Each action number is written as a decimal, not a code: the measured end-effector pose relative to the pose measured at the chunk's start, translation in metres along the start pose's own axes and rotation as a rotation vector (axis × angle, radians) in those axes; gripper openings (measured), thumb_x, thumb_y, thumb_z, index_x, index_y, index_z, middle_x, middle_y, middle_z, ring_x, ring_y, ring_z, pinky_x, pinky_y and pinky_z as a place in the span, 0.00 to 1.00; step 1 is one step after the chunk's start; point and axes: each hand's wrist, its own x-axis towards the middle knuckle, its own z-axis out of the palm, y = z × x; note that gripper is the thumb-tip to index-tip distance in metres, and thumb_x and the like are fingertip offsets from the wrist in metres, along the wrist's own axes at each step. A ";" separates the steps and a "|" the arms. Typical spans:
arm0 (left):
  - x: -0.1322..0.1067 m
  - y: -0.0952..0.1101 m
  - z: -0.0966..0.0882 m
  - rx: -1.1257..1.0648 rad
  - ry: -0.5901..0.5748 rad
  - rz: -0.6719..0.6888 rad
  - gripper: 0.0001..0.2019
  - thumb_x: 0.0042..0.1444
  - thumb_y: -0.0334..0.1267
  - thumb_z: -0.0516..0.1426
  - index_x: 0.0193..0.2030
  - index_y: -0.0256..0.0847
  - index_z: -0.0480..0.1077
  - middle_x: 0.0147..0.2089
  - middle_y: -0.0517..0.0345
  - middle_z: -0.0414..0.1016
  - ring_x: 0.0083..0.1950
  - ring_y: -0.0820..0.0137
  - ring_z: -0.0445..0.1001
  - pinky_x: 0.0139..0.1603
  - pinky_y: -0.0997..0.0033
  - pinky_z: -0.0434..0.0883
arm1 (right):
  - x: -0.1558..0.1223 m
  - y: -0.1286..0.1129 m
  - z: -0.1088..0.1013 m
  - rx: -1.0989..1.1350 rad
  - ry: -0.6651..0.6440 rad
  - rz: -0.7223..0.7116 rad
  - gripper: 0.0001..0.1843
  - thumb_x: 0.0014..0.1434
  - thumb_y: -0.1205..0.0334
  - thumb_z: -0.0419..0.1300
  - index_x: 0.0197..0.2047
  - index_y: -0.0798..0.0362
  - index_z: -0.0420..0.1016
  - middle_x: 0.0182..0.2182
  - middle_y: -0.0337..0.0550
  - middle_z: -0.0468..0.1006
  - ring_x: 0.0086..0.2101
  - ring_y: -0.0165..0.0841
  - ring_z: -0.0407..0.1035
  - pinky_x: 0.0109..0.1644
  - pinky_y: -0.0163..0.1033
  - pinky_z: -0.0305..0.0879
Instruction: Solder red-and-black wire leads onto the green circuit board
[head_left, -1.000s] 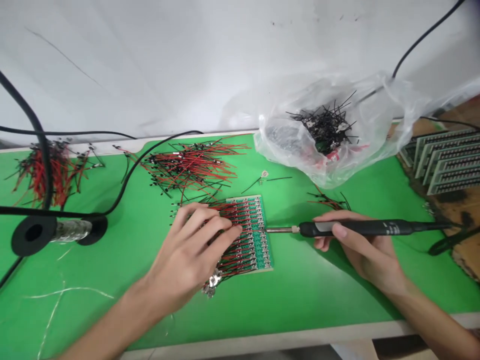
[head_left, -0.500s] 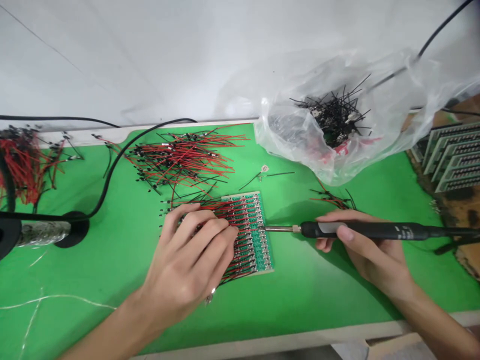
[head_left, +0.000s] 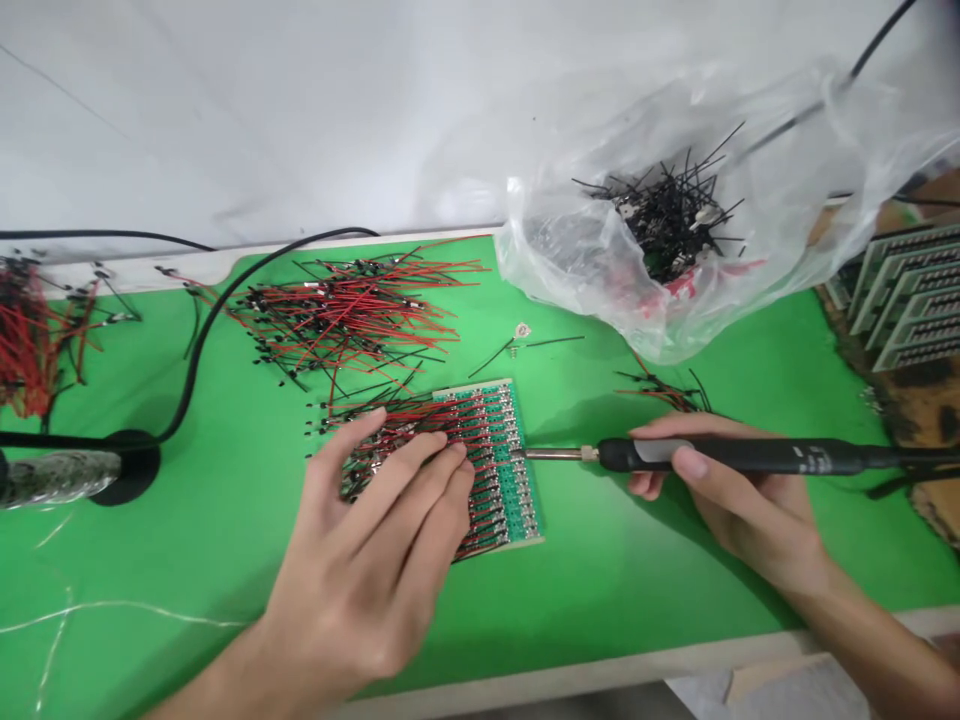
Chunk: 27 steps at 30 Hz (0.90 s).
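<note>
My left hand lies with spread fingers on the red-and-black wires fanned across a green circuit board panel, pressing them flat and hiding the panel's left part. My right hand is shut around a black soldering iron. The iron's metal tip points left at the panel's right edge, very close to it. I cannot tell whether they touch.
A loose pile of red-and-black wires lies behind the panel on the green mat. A plastic bag holds black-wired parts. Stacked boards stand at right, and a black cable crosses the left.
My left hand has shifted slightly, its fingers spread wider over the wires. The scene has drifted up and left in view. The iron stays in my right hand, near the panel edge.
</note>
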 end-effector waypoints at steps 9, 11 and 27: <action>0.002 -0.004 0.003 -0.025 -0.027 -0.030 0.10 0.61 0.26 0.60 0.49 0.29 0.76 0.50 0.44 0.81 0.54 0.54 0.77 0.64 0.35 0.64 | -0.001 0.001 -0.001 0.008 -0.004 -0.011 0.13 0.67 0.60 0.60 0.52 0.47 0.82 0.32 0.42 0.85 0.31 0.35 0.79 0.36 0.39 0.76; 0.001 -0.003 0.004 -0.022 -0.029 -0.028 0.10 0.61 0.25 0.60 0.49 0.29 0.76 0.50 0.44 0.81 0.54 0.53 0.77 0.63 0.35 0.64 | -0.001 0.001 -0.001 0.007 -0.008 -0.018 0.13 0.68 0.61 0.60 0.52 0.47 0.82 0.33 0.42 0.85 0.32 0.34 0.79 0.36 0.38 0.76; -0.001 -0.004 0.011 -0.011 -0.016 -0.028 0.09 0.62 0.27 0.59 0.49 0.30 0.75 0.54 0.44 0.80 0.55 0.56 0.77 0.65 0.37 0.65 | -0.001 0.001 -0.001 0.019 -0.016 -0.043 0.13 0.67 0.61 0.60 0.52 0.49 0.82 0.33 0.43 0.85 0.32 0.35 0.79 0.35 0.38 0.77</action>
